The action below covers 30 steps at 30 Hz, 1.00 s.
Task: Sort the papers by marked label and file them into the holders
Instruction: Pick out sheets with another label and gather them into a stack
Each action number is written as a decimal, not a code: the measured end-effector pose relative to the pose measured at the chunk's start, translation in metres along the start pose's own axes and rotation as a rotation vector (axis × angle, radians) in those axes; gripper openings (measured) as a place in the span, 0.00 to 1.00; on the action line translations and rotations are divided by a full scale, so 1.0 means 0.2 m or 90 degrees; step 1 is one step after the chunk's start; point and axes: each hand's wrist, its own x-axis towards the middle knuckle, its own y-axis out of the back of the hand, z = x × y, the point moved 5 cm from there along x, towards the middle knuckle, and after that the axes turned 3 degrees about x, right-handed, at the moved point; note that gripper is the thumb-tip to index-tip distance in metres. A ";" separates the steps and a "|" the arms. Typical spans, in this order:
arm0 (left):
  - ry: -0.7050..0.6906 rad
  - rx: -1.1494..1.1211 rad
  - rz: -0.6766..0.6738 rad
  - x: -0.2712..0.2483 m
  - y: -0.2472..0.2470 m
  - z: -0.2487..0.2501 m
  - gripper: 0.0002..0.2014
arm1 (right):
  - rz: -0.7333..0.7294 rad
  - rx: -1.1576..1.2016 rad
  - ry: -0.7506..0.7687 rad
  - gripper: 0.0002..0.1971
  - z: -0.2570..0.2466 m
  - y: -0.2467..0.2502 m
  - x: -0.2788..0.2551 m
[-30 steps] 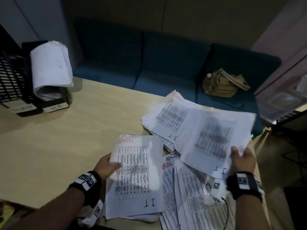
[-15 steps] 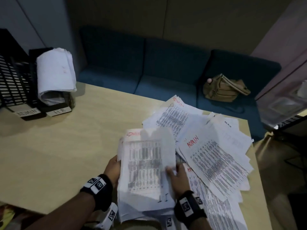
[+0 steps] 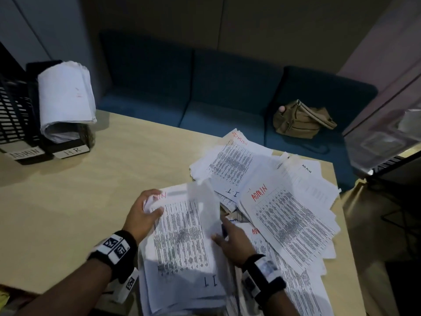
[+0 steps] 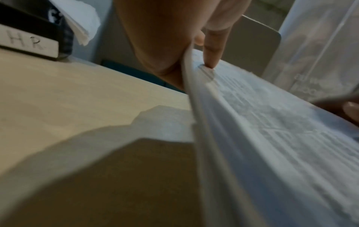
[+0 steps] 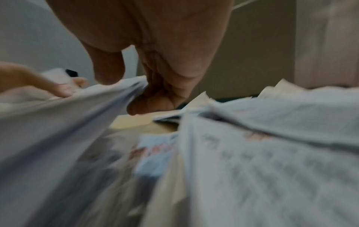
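A stack of printed papers [image 3: 182,242], marked "I.T" in black and "ADMIN" in red, lies at the table's near edge. My left hand [image 3: 145,213] grips its far left corner, thumb on top; the left wrist view shows that hand [image 4: 194,46] pinching the stack [image 4: 272,138]. At the right edge my right hand [image 3: 230,238] pinches the top sheets, which curl up and blur. In the right wrist view its thumb and curled fingers [image 5: 139,86] clamp the paper edge [image 5: 68,122]. A loose pile of papers [image 3: 289,215] spreads to the right.
Black holders stand at the table's far left: one labelled ADMIN [image 3: 16,115], one labelled HR [image 3: 70,151] with a thick wad of papers [image 3: 66,96] curling out. Bare wooden table [image 3: 79,201] lies between. A blue sofa [image 3: 227,87] with a tan bag [image 3: 300,119] sits behind.
My right hand brought a sheet from the loose pile leftward onto the stack and now holds the stack's right edge. My left hand slid up to the stack's far left corner.
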 end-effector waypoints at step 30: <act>0.164 0.173 -0.116 -0.14 -0.13 -0.35 0.12 | 0.301 -0.121 -0.255 0.11 0.71 0.80 0.09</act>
